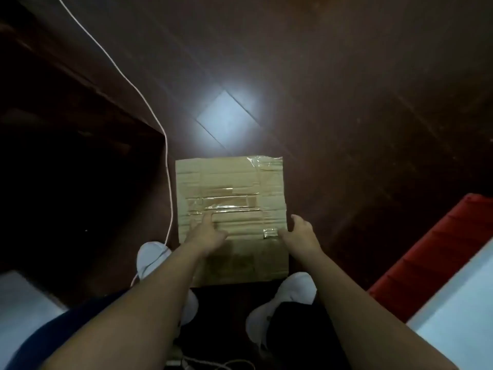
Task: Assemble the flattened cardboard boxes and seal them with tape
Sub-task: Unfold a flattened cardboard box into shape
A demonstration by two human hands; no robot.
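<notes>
Our left hand [205, 233] lies on top of the cardboard box [231, 188], fingers loosely spread and the index finger stretched toward twelve o'clock, its tip touching a shiny strip of clear tape [229, 206] that runs across the middle of the box's top face. Our right hand [300, 233] sits at the box's three o'clock edge, fingers loosely curled and apart; whether it grips the edge or only rests against it we cannot tell.

We see the box on the dark wooden floor [346, 89], just ahead of our two white shoes [149, 260], which flank its near edge at seven and five o'clock. Its top is shut, with more clear tape crumpled over the corner at one o'clock and a small patch near our right thumb, so anything inside is hidden from us.

A white cable [149, 108] runs from eleven o'clock down past the box's nine o'clock side to our left shoe. A glare patch [226, 118] whitens the floorboards at twelve o'clock. At three to four o'clock a red object [437, 257] and a pale surface beside it are cut off by the frame edge; at nine o'clock everything sinks into darkness and we cannot make it out.
</notes>
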